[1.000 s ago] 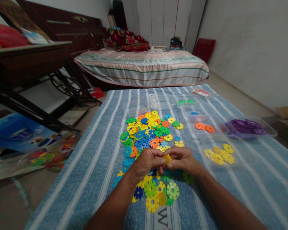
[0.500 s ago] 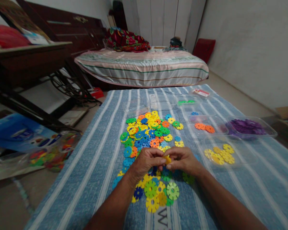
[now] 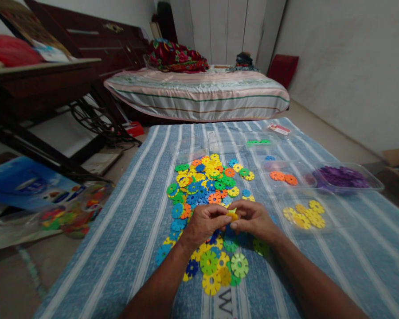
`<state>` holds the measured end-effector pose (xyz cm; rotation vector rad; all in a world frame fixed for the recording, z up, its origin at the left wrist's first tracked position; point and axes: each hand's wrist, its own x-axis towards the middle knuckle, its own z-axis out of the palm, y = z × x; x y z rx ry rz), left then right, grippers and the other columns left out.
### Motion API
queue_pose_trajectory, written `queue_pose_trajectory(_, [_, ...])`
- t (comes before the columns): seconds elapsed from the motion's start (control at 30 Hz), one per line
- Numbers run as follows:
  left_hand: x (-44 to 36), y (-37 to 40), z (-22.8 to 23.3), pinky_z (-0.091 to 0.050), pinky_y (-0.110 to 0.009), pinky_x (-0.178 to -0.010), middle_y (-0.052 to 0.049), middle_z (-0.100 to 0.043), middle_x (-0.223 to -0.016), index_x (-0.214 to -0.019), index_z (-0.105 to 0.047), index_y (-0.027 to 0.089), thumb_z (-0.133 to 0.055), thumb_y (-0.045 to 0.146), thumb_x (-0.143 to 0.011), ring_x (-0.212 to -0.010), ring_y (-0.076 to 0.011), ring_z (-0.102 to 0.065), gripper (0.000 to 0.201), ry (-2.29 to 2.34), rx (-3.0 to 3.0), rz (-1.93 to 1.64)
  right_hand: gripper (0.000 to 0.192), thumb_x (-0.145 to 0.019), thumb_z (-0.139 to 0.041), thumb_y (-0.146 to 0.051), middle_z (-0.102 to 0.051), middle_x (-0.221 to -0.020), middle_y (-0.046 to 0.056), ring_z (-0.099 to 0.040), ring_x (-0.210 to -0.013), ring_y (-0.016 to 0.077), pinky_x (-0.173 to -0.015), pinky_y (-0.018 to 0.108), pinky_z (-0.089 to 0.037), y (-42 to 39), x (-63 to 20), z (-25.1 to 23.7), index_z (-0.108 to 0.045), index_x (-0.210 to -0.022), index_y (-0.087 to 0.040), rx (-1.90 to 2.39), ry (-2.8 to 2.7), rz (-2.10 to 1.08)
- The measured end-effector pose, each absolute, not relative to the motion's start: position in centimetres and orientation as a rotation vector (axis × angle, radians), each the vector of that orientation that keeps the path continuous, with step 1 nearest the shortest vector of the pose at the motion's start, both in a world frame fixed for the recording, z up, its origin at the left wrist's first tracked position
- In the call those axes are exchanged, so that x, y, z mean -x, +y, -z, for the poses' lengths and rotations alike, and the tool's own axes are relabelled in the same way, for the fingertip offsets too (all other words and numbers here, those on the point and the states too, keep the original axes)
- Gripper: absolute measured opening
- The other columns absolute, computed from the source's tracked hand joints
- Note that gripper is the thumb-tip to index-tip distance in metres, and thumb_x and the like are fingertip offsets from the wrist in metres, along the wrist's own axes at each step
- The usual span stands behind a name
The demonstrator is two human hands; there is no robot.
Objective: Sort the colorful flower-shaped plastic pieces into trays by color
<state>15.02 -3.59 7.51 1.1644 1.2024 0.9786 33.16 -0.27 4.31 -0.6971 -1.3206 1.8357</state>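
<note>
Over a heap of notched plastic discs in yellow, blue, green and orange, both hands meet. My left hand pinches one side of a yellow notched disc. The other side is gripped between the thumb and fingers of my right hand. Fingers cover much of this disc, so I cannot tell whether it is one piece or more. Below the hands lie more discs, among them a light green disc and a yellow disc.
Clear plastic trays stand on the right: one with yellow discs, one with orange discs, one with purple discs. Green discs lie in a tray farther back. A striped cloth covers the table. A bed stands beyond.
The yellow disc has turned and tilted slightly between my fingers, and both hands have shifted a little. The heap and trays look the same.
</note>
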Motion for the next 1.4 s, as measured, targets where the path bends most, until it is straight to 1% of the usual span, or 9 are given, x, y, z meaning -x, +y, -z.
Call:
queue_pose_trajectory(0.1, [-15.2,-3.6,-7.4,-0.045,-0.023,-0.056,0.000,-0.067,-0.064,-0.076,-0.074,0.016,-0.076,0.037,-0.070,-0.056,-0.0105,-0.057,0.022,1.260,-1.267,-1.017,0.035,-0.063,-0.092,-0.041,-0.067,-0.062,-0.001,-0.058,-0.051,0.0107,-0.050,0.022,-0.047,-0.2,-33.0,-4.6,-0.073,-0.081,-0.018,0.753,-1.305,-1.782])
queue_pose_trajectory(0.2, [-15.1,-3.7,-7.4,-0.047,-0.023,-0.061,-0.001,-0.068,-0.065,-0.076,-0.075,0.018,-0.072,0.033,-0.075,-0.059,-0.0117,-0.059,0.016,1.337,-1.428,-1.047,0.035,-0.061,-0.092,-0.043,-0.069,-0.062,0.001,-0.059,-0.051,0.0118,-0.048,0.023,-0.049,-0.1,-32.9,-4.7,-0.073,-0.074,-0.018,0.797,-1.283,-1.735])
queue_pose_trajectory(0.33, [-15.2,-3.8,-7.6,-0.050,-0.024,-0.072,-0.002,-0.072,-0.074,-0.077,-0.076,0.020,-0.069,0.029,-0.080,-0.069,-0.0138,-0.064,0.011,1.362,-1.645,-1.105,0.031,-0.062,-0.092,-0.042,-0.068,-0.061,0.000,-0.061,-0.053,0.0124,-0.051,0.024,-0.051,-0.1,-32.9,-4.7,-0.074,-0.073,-0.019,0.804,-1.282,-1.698])
queue_pose_trajectory(0.5, [-15.3,-3.9,-7.5,-0.051,-0.026,-0.076,-0.004,-0.075,-0.079,-0.083,-0.076,0.022,-0.064,0.028,-0.085,-0.075,-0.0154,-0.067,0.013,1.362,-1.815,-1.137,0.027,-0.066,-0.089,-0.042,-0.069,-0.062,0.001,-0.062,-0.056,0.0137,-0.056,0.026,-0.051,0.2,-33.2,-4.7,-0.075,-0.071,-0.019,0.814,-1.355,-1.638])
queue_pose_trajectory(0.63, [-15.3,-4.0,-7.3,-0.052,-0.026,-0.075,-0.005,-0.074,-0.080,-0.085,-0.076,0.022,-0.060,0.028,-0.089,-0.077,-0.0158,-0.068,0.017,1.354,-1.925,-1.128,0.026,-0.067,-0.088,-0.042,-0.070,-0.064,0.002,-0.063,-0.059,0.0142,-0.059,0.027,-0.052,0.4,-33.3,-4.6,-0.076,-0.071,-0.019,0.808,-1.380,-1.609])
queue_pose_trajectory(0.9, [-15.3,-3.9,-6.9,-0.053,-0.027,-0.074,-0.006,-0.074,-0.080,-0.086,-0.074,0.022,-0.057,0.027,-0.091,-0.077,-0.0160,-0.068,0.019,1.369,-2.039,-1.139,0.025,-0.065,-0.089,-0.040,-0.071,-0.065,0.001,-0.063,-0.059,0.0139,-0.059,0.028,-0.053,0.5,-33.2,-4.3,-0.076,-0.072,-0.020,0.801,-1.369,-1.600])
queue_pose_trajectory(1.1, [-15.3,-3.9,-6.5,-0.052,-0.026,-0.075,-0.005,-0.074,-0.081,-0.088,-0.074,0.022,-0.057,0.025,-0.092,-0.079,-0.0158,-0.068,0.018,1.376,-2.070,-1.150,0.030,-0.064,-0.089,-0.045,-0.070,-0.065,0.001,-0.063,-0.059,0.0137,-0.059,0.027,-0.053,0.6,-33.1,-4.1,-0.075,-0.072,-0.019,0.815,-1.371,-1.587])
queue_pose_trajectory(1.27, [-15.4,-3.9,-6.5,-0.052,-0.026,-0.074,-0.006,-0.073,-0.081,-0.088,-0.072,0.021,-0.055,0.024,-0.093,-0.079,-0.0156,-0.067,0.018,1.363,-2.123,-1.159,0.029,-0.062,-0.090,-0.042,-0.070,-0.065,0.000,-0.061,-0.058,0.0129,-0.058,0.027,-0.051,0.6,-33.1,-4.4,-0.075,-0.071,-0.019,0.823,-1.359,-1.589])
queue_pose_trajectory(1.4, [-15.5,-3.9,-6.6,-0.052,-0.026,-0.074,-0.006,-0.072,-0.080,-0.088,-0.072,0.021,-0.053,0.025,-0.093,-0.078,-0.0155,-0.067,0.020,1.401,-2.149,-1.122,0.034,-0.060,-0.091,-0.046,-0.068,-0.064,0.000,-0.060,-0.058,0.0129,-0.056,0.026,-0.050,0.7,-33.0,-4.1,-0.073,-0.072,-0.020,0.850,-1.346,-1.589])
